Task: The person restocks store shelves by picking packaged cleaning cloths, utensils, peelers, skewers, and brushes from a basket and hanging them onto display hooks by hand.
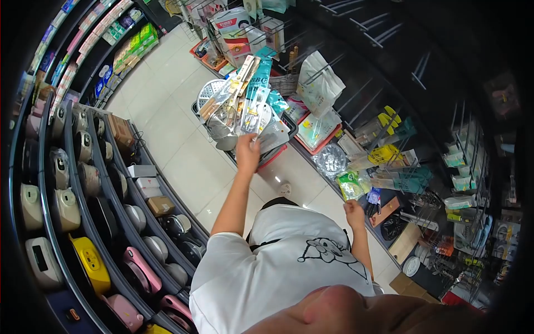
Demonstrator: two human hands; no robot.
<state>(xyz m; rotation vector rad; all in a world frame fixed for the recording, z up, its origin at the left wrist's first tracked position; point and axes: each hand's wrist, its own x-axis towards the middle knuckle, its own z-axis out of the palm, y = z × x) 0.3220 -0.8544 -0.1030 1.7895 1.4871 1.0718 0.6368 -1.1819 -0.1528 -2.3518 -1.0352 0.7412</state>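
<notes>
My left hand (247, 151) is closed at the near edge of a dark basket (281, 146) heaped with packaged goods; its fingers are pinched at the lower end of a clear package (251, 119), and what exactly they grip is too small to tell. In the basket lie a white perforated rack (211, 91), teal packets (259, 75) and a round metal strainer (222, 119). My right hand (354, 212) hangs with curled fingers beside the right shelf, just below a green packet (351, 185); whether it holds anything cannot be made out.
Rice cookers and other appliances (92, 264) fill curved shelves on the left. Metal hooks with hanging packages (320, 83) line the dark rack on the right. A red tray (318, 146) sits on its bottom shelf. Tiled floor (186, 150) runs between.
</notes>
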